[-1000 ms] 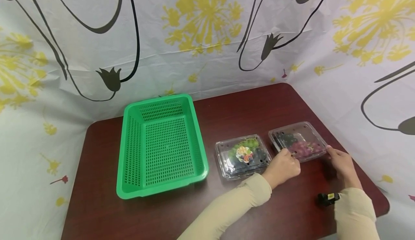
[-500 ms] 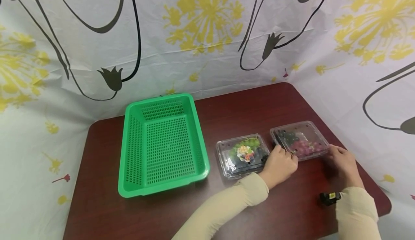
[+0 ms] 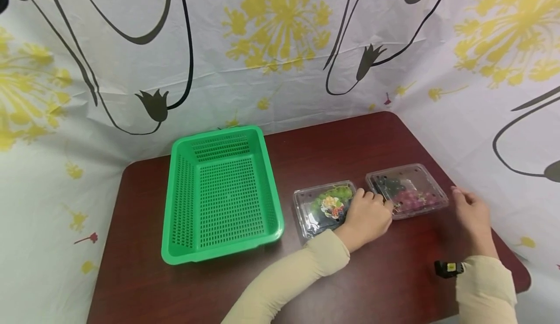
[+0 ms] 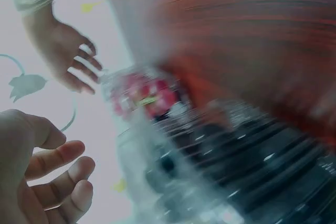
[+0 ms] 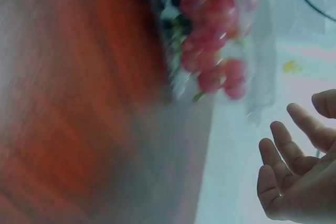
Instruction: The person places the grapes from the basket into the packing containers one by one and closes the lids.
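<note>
Two clear plastic clamshell boxes lie on the table. The right one [image 3: 411, 175] holds pink grapes [image 5: 210, 40] and dark fruit; its lid looks closed. Green grapes [image 3: 318, 202] and dark fruit fill the left one [image 3: 308, 219], which bears a round fruit sticker [image 3: 331, 207]. My left hand [image 3: 366, 217] is over the left box's right side, beside the right box, hiding part of the left box. Its fingers [image 4: 73, 177] are loosely bent with nothing in them. Just off the right box's right end, my right hand [image 3: 474, 217] has relaxed, spread fingers [image 5: 286, 145] and holds nothing.
A green perforated plastic basket [image 3: 279, 212] sits on the left part of the dark red table [image 3: 323, 144]. Patterned cloth [image 3: 280, 32] hangs behind and on both sides. A small black device [image 3: 448, 268] is at my right wrist.
My left hand has shifted left from the right box toward the left box. The right hand has come away from the right box's edge. Both boxes stay about where they were.
</note>
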A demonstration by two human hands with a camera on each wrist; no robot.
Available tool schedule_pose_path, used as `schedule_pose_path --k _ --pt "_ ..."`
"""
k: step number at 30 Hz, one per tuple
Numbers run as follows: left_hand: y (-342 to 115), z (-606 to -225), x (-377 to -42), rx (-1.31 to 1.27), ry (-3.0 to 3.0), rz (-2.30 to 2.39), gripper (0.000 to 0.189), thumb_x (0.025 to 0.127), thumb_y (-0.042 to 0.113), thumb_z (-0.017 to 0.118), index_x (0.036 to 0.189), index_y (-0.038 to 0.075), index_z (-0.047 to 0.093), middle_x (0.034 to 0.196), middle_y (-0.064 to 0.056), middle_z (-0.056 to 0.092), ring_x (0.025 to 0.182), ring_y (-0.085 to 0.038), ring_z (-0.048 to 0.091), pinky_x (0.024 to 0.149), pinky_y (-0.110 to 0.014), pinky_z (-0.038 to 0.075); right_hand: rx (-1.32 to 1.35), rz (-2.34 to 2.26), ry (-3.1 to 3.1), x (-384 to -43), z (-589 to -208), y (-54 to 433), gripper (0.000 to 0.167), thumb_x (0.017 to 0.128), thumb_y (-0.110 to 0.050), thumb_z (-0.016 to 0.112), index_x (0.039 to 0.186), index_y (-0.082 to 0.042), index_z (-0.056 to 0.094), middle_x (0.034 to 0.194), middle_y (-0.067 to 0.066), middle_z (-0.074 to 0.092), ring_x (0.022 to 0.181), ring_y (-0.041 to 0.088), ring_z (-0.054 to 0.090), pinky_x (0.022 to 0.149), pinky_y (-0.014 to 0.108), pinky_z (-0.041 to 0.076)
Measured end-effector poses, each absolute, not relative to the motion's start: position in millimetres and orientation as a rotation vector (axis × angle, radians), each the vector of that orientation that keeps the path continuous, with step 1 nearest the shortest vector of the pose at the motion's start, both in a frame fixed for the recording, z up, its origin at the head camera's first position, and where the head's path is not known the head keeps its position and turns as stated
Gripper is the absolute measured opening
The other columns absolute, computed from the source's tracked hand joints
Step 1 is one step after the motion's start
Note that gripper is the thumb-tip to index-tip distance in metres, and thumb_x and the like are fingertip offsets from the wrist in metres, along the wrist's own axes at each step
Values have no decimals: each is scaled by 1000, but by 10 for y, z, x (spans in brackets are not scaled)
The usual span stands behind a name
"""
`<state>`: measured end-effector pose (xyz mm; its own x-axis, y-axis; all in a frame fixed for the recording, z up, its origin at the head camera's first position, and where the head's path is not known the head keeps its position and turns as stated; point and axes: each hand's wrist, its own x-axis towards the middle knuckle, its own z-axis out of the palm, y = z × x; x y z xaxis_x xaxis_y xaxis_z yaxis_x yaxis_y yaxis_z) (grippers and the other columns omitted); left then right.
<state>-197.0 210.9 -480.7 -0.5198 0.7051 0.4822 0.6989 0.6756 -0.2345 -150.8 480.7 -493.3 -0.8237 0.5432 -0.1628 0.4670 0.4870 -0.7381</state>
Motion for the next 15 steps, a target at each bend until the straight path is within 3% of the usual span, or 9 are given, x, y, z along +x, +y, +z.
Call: schedule_pose_path --k 3,5,7,10,15 --pt "2020 -4650 -1996 -1056 -2392 -12 16 90 42 52 86 34 65 82 16 66 72 -6 57 68 -27 36 -916 1202 -2583 -1529 -4829 4708 59 101 -47 33 144 -10 44 139 16 51 113 8 55 84 23 44" --pt "1933 -4527 -2028 -1035 -2440 -41 18 92 43 50 88 34 66 84 16 66 72 -5 57 67 -26 36 -921 1196 -2540 -1546 -4749 4626 54 100 -47 37 141 -14 50 127 5 58 92 -7 50 69 15 38" --pt "1827 -4403 -2073 -1011 -2499 -82 22 95 43 47 91 33 66 85 16 66 71 -4 56 67 -25 37 -897 1223 -2495 -1565 -4660 4532 50 100 -46 40 139 -17 52 118 -6 58 84 -14 42 66 12 39" --pt "1641 -4226 -2151 -958 -2579 -167 26 98 42 44 97 32 67 86 16 66 71 -4 55 69 -24 37 -816 1232 -2457 -1590 -4539 4373 46 100 -43 43 137 -19 55 110 -23 57 84 -17 43 67 10 38" --pt "1321 -4022 -2257 -799 -2596 -322 23 97 40 48 101 31 70 89 15 68 77 -6 60 72 -26 41 -584 1248 -2475 -1638 -4405 4100 44 101 -36 44 136 -12 55 93 -33 52 80 -11 49 62 11 41"
